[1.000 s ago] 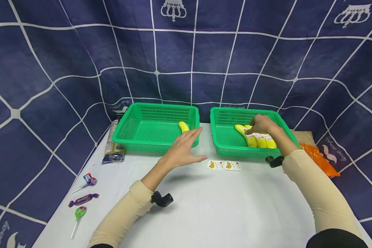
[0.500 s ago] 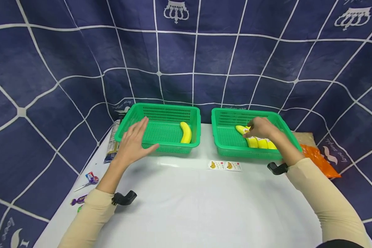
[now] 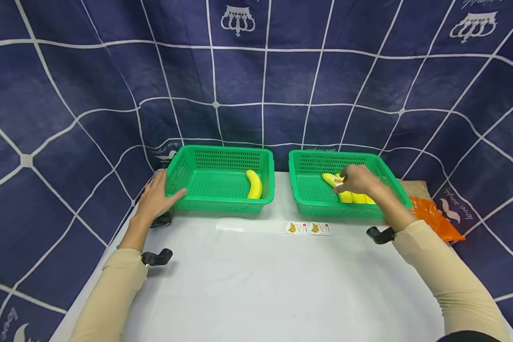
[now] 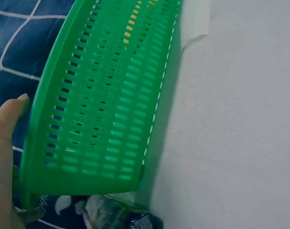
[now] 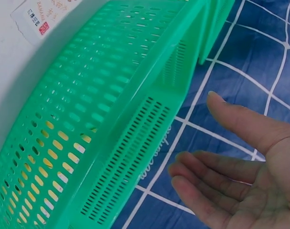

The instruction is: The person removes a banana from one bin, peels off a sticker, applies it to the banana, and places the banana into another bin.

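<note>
My left hand (image 3: 156, 195) is at the left end of the left green basket (image 3: 222, 205), fingers straight and thumb spread toward the near rim. In the left wrist view the thumb (image 4: 4, 121) shows beside the rim, and the basket's corner partly covers the other fingers. One yellow banana (image 3: 254, 184) lies at that basket's right side. Over the right green basket (image 3: 325, 209) hovers my right hand (image 3: 359, 179), its fingers loosely bent and holding nothing in the right wrist view. Below it lie several labelled bananas (image 3: 346, 196), partly hidden by the hand.
A strip of banana stickers (image 3: 308, 228) lies on the white table (image 3: 256, 285) before the baskets. An orange bag (image 3: 436, 218) stands right of the right basket. A dark packet (image 3: 164, 219) shows behind my left hand. A blue gridded curtain (image 3: 282, 76) hangs behind.
My left hand has moved left, from beside the left basket's banana to that basket's left end, uncovering the banana. My right hand has stayed over the right basket.
</note>
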Demonstrator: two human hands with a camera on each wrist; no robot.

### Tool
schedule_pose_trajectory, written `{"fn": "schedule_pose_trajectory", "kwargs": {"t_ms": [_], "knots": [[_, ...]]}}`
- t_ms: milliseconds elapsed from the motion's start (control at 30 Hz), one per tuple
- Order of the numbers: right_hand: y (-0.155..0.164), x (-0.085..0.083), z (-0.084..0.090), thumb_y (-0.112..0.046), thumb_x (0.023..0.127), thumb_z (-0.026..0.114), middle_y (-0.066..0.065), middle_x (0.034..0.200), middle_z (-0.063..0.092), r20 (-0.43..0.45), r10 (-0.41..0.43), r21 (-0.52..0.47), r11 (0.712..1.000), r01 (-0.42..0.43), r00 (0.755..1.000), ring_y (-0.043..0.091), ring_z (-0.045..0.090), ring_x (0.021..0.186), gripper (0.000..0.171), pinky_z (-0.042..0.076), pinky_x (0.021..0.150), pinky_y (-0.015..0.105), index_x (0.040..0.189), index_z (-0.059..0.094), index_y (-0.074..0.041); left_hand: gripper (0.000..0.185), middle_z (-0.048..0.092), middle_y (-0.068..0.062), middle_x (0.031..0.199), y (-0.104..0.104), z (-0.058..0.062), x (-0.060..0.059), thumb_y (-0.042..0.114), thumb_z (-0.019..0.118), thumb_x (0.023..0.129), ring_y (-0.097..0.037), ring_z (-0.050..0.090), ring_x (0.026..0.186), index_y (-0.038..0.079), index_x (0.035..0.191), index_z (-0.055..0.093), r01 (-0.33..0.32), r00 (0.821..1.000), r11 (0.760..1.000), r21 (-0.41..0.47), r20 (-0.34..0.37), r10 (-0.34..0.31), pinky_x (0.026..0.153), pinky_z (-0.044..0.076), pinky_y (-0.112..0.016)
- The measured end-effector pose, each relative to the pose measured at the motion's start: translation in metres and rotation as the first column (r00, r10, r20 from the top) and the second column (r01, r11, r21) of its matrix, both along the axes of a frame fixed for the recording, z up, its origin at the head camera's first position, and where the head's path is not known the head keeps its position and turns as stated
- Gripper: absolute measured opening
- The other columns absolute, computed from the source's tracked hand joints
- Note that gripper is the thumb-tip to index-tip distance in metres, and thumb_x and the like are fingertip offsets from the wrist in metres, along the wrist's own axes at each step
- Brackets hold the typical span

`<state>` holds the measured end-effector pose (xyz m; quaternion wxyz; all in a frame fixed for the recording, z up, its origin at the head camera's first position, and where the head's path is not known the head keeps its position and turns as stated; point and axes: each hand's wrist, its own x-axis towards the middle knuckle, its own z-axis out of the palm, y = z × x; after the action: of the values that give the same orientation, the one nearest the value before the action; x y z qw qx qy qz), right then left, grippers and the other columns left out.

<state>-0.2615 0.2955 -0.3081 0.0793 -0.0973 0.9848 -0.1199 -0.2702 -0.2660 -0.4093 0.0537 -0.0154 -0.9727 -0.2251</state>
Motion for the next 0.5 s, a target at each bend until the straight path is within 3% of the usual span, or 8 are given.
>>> {"fn": "schedule_pose_trajectory", "kwargs": {"t_ms": [267, 500], "knots": [[-0.004, 0.003, -0.004, -0.032, 0.08, 0.079, 0.026, 0.116, 0.067, -0.029, 0.017, 0.007, 1.0, -0.017, 0.999, 0.039, 0.064, 0.104, 0.059, 0.054, 0.086, 0.049, 0.119, 0.064, 0.01, 0.116, -0.014, -0.012, 0.164, -0.008, -0.013, -0.007, 0.069, 0.059, 0.083, -0.046, -0.002, 0.149, 0.012, 0.155, -0.012, 0.009, 0.999, 0.985, 0.174, 0.039, -0.016, 0.112, 0.013, -0.073], [-0.006, 0.004, 0.0, -0.031, 0.081, 0.079, 0.027, 0.115, 0.068, -0.028, 0.026, 0.006, 1.0, -0.026, 0.999, 0.041, 0.064, 0.104, 0.061, 0.054, 0.087, 0.051, 0.121, 0.062, 0.011, 0.118, -0.01, -0.013, 0.165, -0.008, -0.015, -0.01, 0.067, 0.064, 0.081, -0.05, 0.003, 0.148, 0.012, 0.156, -0.009, -0.029, 0.997, 0.967, 0.253, 0.08, 0.009, 0.113, 0.017, -0.072]]}}
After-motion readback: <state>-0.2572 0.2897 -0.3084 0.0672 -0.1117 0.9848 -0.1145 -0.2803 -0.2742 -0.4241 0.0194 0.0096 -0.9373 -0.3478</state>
